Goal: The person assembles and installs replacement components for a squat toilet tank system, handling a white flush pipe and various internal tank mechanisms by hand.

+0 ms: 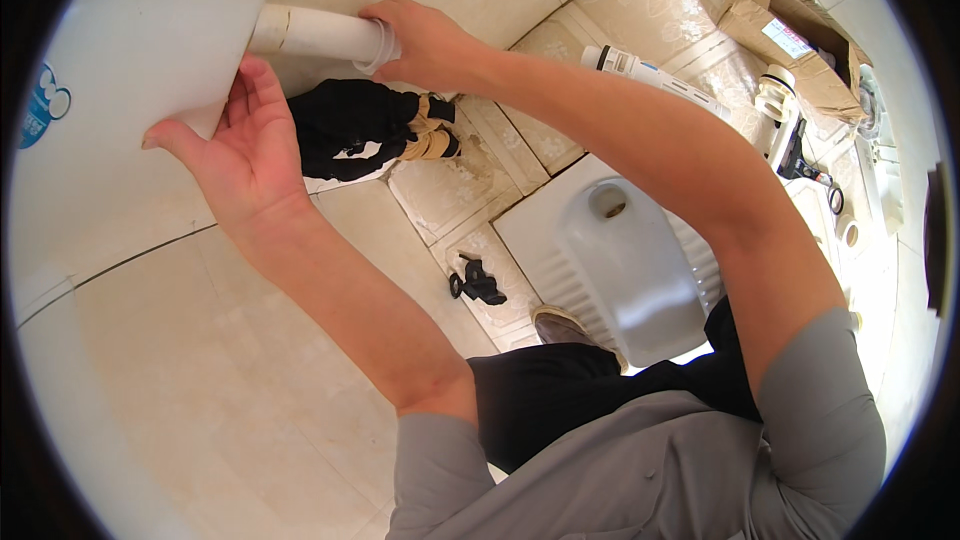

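A large white tank [150, 50], smooth and box-like, fills the upper left. Its lower corner rests in my left hand [245, 150], palm up, thumb on one side and fingers on the other. A white plastic pipe [315, 35] sticks out beside the tank toward the right. My right hand [425, 45] is closed around the pipe's free end, at a translucent ring [380, 48]. Some fingers of the right hand are hidden behind the pipe. Below the pipe lies a dark bundle of cloth [345, 125] with tan gloves [430, 130] at its end.
A squat toilet [630, 270] is set in the tiled floor in front of my shoe [565, 325]. Small black items [478, 280] lie left of it. At the upper right are a white flush valve part [655, 78], other fittings [780, 105] and an open cardboard box [790, 35].
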`<state>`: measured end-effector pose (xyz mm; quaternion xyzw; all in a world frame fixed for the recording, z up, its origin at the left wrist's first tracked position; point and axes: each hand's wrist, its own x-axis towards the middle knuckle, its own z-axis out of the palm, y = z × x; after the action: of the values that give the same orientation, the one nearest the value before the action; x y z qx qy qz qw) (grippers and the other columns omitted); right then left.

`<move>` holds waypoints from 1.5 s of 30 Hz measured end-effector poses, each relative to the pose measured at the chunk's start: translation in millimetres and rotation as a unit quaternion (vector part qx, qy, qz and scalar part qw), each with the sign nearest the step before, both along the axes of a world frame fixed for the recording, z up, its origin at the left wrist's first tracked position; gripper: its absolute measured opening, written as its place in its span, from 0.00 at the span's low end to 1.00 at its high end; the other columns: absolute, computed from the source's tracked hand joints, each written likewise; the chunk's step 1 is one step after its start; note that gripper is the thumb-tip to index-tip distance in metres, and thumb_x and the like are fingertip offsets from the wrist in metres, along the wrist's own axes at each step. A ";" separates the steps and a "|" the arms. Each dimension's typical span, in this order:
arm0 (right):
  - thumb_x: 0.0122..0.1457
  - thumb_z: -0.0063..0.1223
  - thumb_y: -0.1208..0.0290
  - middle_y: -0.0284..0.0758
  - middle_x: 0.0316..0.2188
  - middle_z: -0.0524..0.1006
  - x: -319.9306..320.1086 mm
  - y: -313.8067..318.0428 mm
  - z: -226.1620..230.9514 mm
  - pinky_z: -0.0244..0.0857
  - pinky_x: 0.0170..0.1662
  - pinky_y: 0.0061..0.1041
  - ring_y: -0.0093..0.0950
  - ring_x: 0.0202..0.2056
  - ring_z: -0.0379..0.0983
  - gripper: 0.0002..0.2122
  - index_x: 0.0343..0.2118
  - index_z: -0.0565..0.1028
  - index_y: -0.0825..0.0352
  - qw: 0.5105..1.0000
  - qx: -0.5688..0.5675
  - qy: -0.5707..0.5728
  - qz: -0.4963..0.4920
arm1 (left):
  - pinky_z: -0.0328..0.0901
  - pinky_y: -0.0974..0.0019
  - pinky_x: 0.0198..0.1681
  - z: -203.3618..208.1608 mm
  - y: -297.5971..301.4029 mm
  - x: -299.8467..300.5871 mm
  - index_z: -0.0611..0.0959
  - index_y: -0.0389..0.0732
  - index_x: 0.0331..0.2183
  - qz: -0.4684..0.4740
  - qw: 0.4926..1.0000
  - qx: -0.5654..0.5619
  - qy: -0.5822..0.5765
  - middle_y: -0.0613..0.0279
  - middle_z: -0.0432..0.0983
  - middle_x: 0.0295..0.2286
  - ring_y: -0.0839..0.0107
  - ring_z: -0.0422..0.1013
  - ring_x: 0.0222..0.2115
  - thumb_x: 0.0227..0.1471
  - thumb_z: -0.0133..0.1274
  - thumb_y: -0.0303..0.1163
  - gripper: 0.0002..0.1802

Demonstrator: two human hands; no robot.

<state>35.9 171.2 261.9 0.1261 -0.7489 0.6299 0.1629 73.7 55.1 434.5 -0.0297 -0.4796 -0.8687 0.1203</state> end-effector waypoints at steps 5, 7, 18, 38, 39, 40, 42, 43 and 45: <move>0.49 0.67 0.73 0.44 0.55 0.70 0.2 12.0 -23.1 0.63 0.60 0.35 0.42 0.55 0.69 0.30 0.56 0.69 0.67 0.998 -0.007 -0.059 0.034 | 0.70 0.53 0.50 -4.6 3.4 1.0 0.66 0.31 0.56 0.005 1.000 0.013 -0.011 0.51 0.66 0.50 0.56 0.65 0.50 0.51 0.56 0.59 0.46; 0.49 0.67 0.74 0.44 0.55 0.70 -0.3 12.4 -27.0 0.63 0.60 0.35 0.42 0.55 0.68 0.30 0.57 0.68 0.67 0.998 -0.009 -0.057 0.039 | 0.70 0.53 0.50 -4.3 3.9 1.3 0.66 0.30 0.55 0.011 1.000 0.016 -0.014 0.51 0.66 0.50 0.56 0.65 0.50 0.50 0.57 0.60 0.46; 0.49 0.51 0.85 0.45 0.58 0.69 -18.4 50.7 -66.2 0.65 0.60 0.32 0.37 0.58 0.68 0.32 0.62 0.64 0.67 0.991 -0.077 -0.075 0.083 | 0.70 0.55 0.48 -12.2 4.6 -4.7 0.67 0.33 0.55 0.026 0.999 0.005 -0.019 0.53 0.66 0.49 0.58 0.66 0.48 0.45 0.61 0.61 0.49; 0.43 0.72 0.70 0.42 0.52 0.72 -15.5 25.8 -78.7 0.65 0.57 0.37 0.45 0.52 0.70 0.35 0.57 0.69 0.63 0.980 0.102 -0.148 0.084 | 0.71 0.53 0.50 -9.9 -0.9 -2.3 0.65 0.31 0.55 0.019 0.996 0.069 -0.050 0.52 0.66 0.49 0.56 0.66 0.48 0.43 0.64 0.56 0.50; 0.43 0.72 0.70 0.42 0.52 0.72 -14.8 23.6 -81.4 0.65 0.57 0.37 0.45 0.52 0.70 0.35 0.57 0.69 0.63 0.979 0.104 -0.150 0.086 | 0.71 0.52 0.51 -10.4 -2.8 -2.3 0.64 0.30 0.56 0.005 0.998 0.049 -0.028 0.50 0.65 0.50 0.53 0.66 0.48 0.42 0.66 0.53 0.50; 0.43 0.72 0.70 0.43 0.51 0.72 -13.6 20.8 -84.0 0.65 0.57 0.36 0.44 0.52 0.70 0.35 0.57 0.69 0.64 0.979 0.097 -0.157 0.088 | 0.71 0.52 0.51 -11.4 -4.2 -1.7 0.64 0.30 0.56 0.007 0.998 0.051 -0.029 0.50 0.65 0.50 0.53 0.66 0.48 0.42 0.66 0.53 0.50; 0.43 0.72 0.70 0.44 0.51 0.73 -15.7 20.5 -92.4 0.65 0.57 0.36 0.43 0.53 0.70 0.35 0.57 0.69 0.65 0.978 0.092 -0.164 0.085 | 0.71 0.53 0.50 -12.7 -2.1 -3.1 0.64 0.30 0.56 0.021 0.997 0.072 -0.032 0.51 0.65 0.49 0.53 0.66 0.49 0.40 0.67 0.52 0.51; 0.42 0.73 0.69 0.43 0.50 0.74 -17.1 20.8 -96.5 0.66 0.56 0.37 0.43 0.52 0.71 0.33 0.55 0.71 0.62 0.980 0.101 -0.157 0.071 | 0.71 0.53 0.50 -13.6 -0.3 -3.7 0.64 0.30 0.56 0.021 0.996 0.074 -0.032 0.51 0.65 0.49 0.53 0.66 0.49 0.40 0.67 0.52 0.51; 0.41 0.73 0.68 0.41 0.49 0.75 -19.2 21.2 -101.3 0.68 0.54 0.38 0.43 0.51 0.73 0.32 0.53 0.73 0.60 0.981 0.110 -0.149 0.060 | 0.70 0.53 0.51 -13.6 1.4 -3.4 0.64 0.29 0.56 0.022 0.996 0.081 -0.035 0.51 0.65 0.50 0.54 0.66 0.49 0.39 0.68 0.52 0.52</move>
<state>16.7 192.4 160.5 0.0925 -0.8203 0.5644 -0.0037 70.3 56.6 420.9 0.0216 -0.4119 -0.9024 0.1246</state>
